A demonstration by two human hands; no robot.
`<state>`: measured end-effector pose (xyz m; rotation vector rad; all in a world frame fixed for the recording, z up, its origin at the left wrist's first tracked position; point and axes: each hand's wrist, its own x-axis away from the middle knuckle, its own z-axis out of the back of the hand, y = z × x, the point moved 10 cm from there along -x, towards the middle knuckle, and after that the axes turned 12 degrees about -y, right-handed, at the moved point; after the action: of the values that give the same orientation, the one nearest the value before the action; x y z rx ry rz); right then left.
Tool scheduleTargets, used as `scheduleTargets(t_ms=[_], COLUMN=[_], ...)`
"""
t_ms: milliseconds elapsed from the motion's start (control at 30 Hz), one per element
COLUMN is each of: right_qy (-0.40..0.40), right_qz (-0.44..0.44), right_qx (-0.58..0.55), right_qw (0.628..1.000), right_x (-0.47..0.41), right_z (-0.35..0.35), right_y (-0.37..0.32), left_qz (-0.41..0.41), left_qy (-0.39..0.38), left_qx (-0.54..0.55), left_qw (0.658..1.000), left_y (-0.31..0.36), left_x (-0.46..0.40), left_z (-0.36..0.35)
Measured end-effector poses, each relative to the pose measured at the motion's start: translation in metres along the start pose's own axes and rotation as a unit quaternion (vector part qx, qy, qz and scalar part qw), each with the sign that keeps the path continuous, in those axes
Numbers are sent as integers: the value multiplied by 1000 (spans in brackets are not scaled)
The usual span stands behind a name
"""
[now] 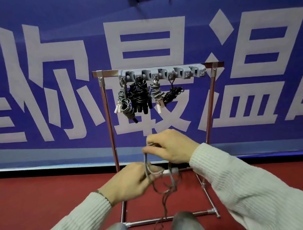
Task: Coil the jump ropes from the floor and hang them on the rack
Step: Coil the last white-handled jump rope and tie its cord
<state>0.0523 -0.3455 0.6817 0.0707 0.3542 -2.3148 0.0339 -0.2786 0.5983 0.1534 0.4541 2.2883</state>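
A chrome tube rack (109,118) stands on the red floor (36,207), against a blue banner (49,50) printed with big pale characters. Across its top bar runs a grey moulded hook strip (161,73). Four coiled ropes hang from the hooks on the left half: a grey bundle with white handles (123,100), a thick black bundle (139,95), a second grey bundle with white handles (156,94), and a smaller black bundle (172,92) tilted to the right. The hooks further right carry nothing.

In front of the rack, a person in a pale ribbed sweater works on a grey jump rope (168,183). The right hand (170,148) is raised, fingers curled and pinching several strands at the top of the loops. The left hand (129,182) is lower, fingers closed around the strands beside a white handle (171,171). Loose loops sag under both hands, and a tail of cord drops down past the rack's base bar to the floor between the person's knees.

The floor looks smooth and matte; the rack tubing is shiny with clamp joints at the corners.
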Motion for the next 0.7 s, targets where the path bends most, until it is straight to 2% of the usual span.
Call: scheduleTargets(t_ms=[133, 233, 333, 400, 500, 533, 633, 700], right_qy=[43, 85, 43, 43, 85, 97, 114, 83], right_qz=[-57, -119, -146, -157, -152, -137, -73, -31], right_qx=[-248, -287, -282, -328, -471, -490, -441, -382], right_qw=[966, 947, 947, 931, 865, 855, 887, 920], right_x=[3, 11, 15, 18, 23, 24, 18, 8], right_z=[-4, -10, -30, -37, -24, -13, 21, 31], right_y=[45, 81, 101, 107, 112, 109, 84, 59], left_qz=[-42, -43, -18, 14, 65, 80, 96, 96], left_qy=[77, 117, 175, 169, 121, 99, 51, 34], left_qx=[140, 192, 243, 246, 156, 104, -63, -95], left_qw=[986, 973, 954, 954, 978, 986, 992, 990], left_y=[28, 29, 19, 8, -5, -9, -10, -8], left_x=[26, 38, 46, 45, 41, 38, 30, 23], left_z=[16, 26, 43, 45, 39, 35, 28, 27])
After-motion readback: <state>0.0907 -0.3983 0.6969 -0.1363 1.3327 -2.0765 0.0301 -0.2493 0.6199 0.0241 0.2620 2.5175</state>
